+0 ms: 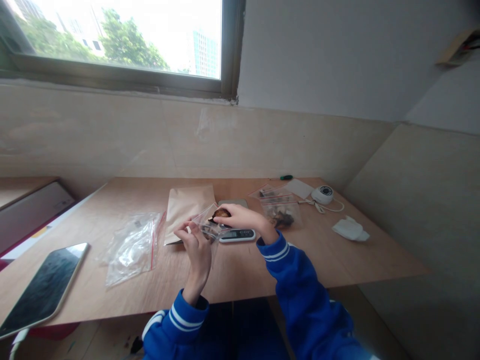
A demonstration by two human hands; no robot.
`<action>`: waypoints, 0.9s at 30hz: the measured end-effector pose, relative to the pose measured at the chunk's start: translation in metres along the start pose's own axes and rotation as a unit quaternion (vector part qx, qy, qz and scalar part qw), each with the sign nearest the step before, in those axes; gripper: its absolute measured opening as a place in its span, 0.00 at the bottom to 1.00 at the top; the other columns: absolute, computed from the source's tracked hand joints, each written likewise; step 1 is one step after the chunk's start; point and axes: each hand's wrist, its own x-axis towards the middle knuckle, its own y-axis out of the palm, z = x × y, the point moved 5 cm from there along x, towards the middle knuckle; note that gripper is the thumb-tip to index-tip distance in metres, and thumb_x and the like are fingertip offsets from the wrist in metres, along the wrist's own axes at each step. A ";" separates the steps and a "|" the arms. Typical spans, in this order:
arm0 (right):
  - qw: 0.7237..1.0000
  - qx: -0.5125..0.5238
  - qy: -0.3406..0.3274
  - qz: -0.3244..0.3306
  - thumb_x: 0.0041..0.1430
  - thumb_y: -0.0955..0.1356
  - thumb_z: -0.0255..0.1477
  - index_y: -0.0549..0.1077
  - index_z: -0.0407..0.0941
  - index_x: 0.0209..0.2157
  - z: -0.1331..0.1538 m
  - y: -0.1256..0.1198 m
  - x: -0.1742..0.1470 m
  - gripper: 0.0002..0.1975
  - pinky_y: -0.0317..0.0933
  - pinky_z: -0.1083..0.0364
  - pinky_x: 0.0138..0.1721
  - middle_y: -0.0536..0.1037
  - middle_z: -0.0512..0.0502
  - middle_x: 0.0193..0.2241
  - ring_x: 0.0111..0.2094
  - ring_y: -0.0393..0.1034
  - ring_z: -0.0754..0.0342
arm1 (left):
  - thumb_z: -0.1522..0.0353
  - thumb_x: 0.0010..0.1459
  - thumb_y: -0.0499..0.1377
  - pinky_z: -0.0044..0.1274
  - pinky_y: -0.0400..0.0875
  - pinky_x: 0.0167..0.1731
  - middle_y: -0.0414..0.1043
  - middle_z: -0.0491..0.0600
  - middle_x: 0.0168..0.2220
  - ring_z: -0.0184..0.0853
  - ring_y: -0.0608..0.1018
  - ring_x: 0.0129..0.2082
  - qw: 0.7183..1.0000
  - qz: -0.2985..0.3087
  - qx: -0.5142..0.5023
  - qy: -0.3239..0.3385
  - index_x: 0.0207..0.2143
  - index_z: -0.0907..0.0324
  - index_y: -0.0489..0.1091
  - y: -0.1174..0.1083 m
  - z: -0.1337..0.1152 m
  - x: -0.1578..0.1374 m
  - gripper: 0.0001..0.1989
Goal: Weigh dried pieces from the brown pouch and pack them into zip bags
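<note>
My left hand [195,240] pinches the edge of a clear plastic bag [204,214] over the middle of the table. In the fingers of my right hand [240,218] is a brown, dried-looking piece [221,214], at the bag's mouth; its exact kind I cannot make out. Below my right hand lies a white kitchen scale [237,235] with a dark display strip, its plate partly hidden by the hand. Behind my left hand a flat kraft-paper pouch [189,202] rests on the wood.
Empty-looking zip bags [133,245] and a phone [45,285] with a cable lie on the left. To the right are zip bags with dark dried pieces [281,218], a white camera-like device [322,195] with its cord, a crumpled white tissue [350,228] and a green object [286,177].
</note>
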 end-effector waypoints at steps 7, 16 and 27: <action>0.990 0.129 -0.044 -0.046 0.51 0.73 0.32 0.68 0.44 0.51 0.003 0.001 -0.002 0.25 0.66 0.53 0.42 0.75 0.41 0.46 0.43 0.72 0.52 | 0.55 0.63 0.47 0.29 0.70 0.38 0.65 0.51 0.40 0.34 0.74 0.38 0.999 -0.027 0.017 0.004 0.38 0.55 0.53 -0.006 0.003 0.000 0.13; 0.970 -0.112 0.069 -0.205 0.55 0.68 0.23 0.74 0.41 0.43 -0.102 -0.018 -0.013 0.12 0.57 0.46 0.53 0.75 0.39 0.44 0.48 0.66 0.47 | 0.55 0.63 0.46 0.27 0.72 0.33 0.69 0.58 0.45 0.37 0.78 0.38 0.996 -0.010 -0.057 -0.065 0.38 0.55 0.50 -0.007 0.003 0.002 0.14; 0.963 0.004 -0.015 -0.269 0.58 0.67 0.28 0.75 0.43 0.39 -0.078 -0.020 -0.020 0.07 0.61 0.54 0.43 0.77 0.45 0.39 0.40 0.70 0.53 | 0.54 0.63 0.47 0.32 0.73 0.35 0.71 0.58 0.39 0.40 0.78 0.36 0.999 -0.015 -0.019 -0.045 0.38 0.57 0.52 -0.009 -0.002 0.000 0.15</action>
